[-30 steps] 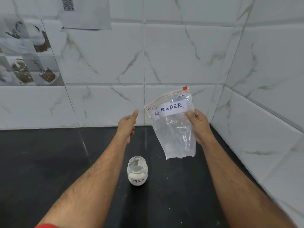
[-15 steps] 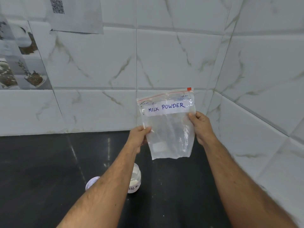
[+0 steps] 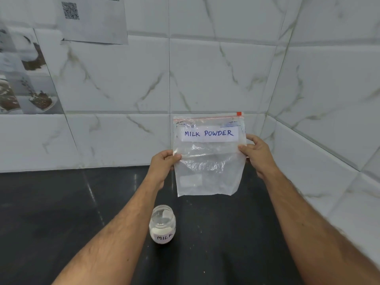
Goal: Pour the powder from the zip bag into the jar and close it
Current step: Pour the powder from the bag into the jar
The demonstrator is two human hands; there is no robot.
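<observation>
Bag: zip bag [image 3: 208, 161], clear, labelled MILK POWDER, held upright in the air over the rear part of the worktop [image 3: 51, 212], red zip strip uppermost and level; looks nearly empty, contents too faint to tell.
Left hand: left hand [image 3: 163, 164] pinches the bag's left edge about mid-height, thumb in front, fingers closed on the film.
Right hand: right hand [image 3: 256, 152] pinches the bag's right edge slightly higher, also closed on the film.
Jar: jar [image 3: 162, 224], labelled MILK, stands upright on the worktop, mouth open, some white powder in the bottom; no lid visible in view.
Key relation: jar sits below the bag's lower left corner and nearer the person, just beside the left forearm; left hand is the nearer one. Bag's long axis runs vertical, mouth pointing up and away from the jar.
Step judged: zip appears shut; bag must be opened, then tipped so the mouth comes down over the jar.
Risk: wide bag mouth against a narrow jar neck, so spillage onto the worktop is likely.
</observation>
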